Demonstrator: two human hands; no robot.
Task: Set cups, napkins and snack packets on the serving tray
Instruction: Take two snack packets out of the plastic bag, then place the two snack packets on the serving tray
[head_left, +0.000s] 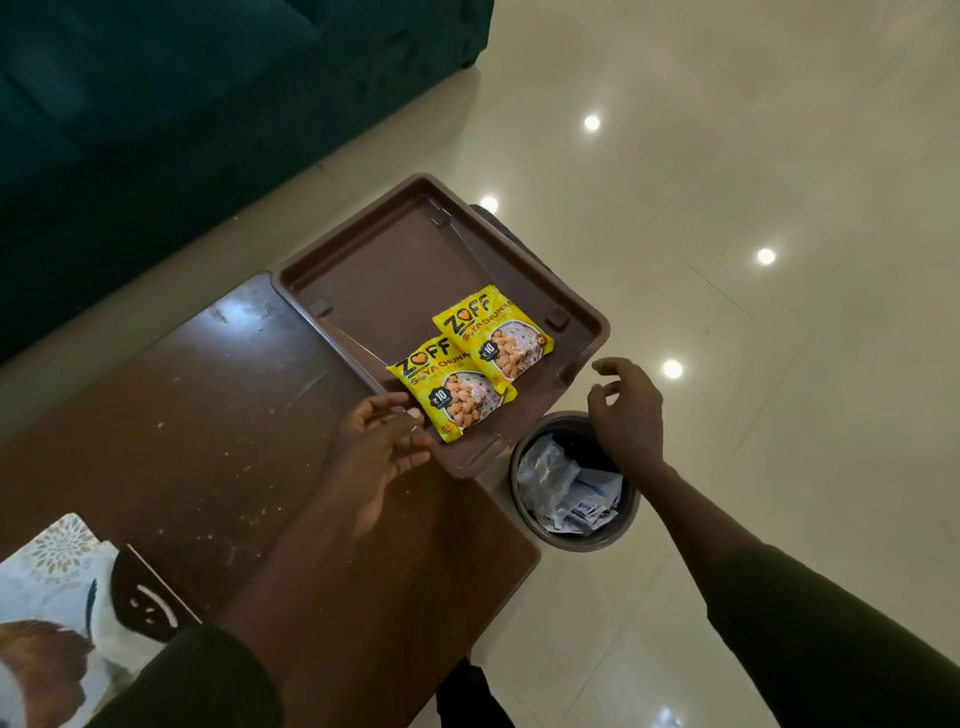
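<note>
A brown plastic serving tray (374, 260) sits at the far corner of a dark wooden table (208, 415), partly hanging over its edge. Two yellow soya-chunk snack packets lie side by side in the tray's near right part: one (452, 395) nearer me, the other (493, 335) just beyond it. My left hand (384, 441) is at the tray's near rim, fingers spread, fingertips touching the nearer packet's edge. My right hand (626, 410) hovers open to the right of the tray, holding nothing. No cups or napkins are in view.
A round dark bin (631, 512) with plastic wrappers and paper inside stands on the tiled floor below my right hand. A dark green sofa (182, 104) fills the upper left. A patterned cushion or cloth (47, 597) lies at the table's near left.
</note>
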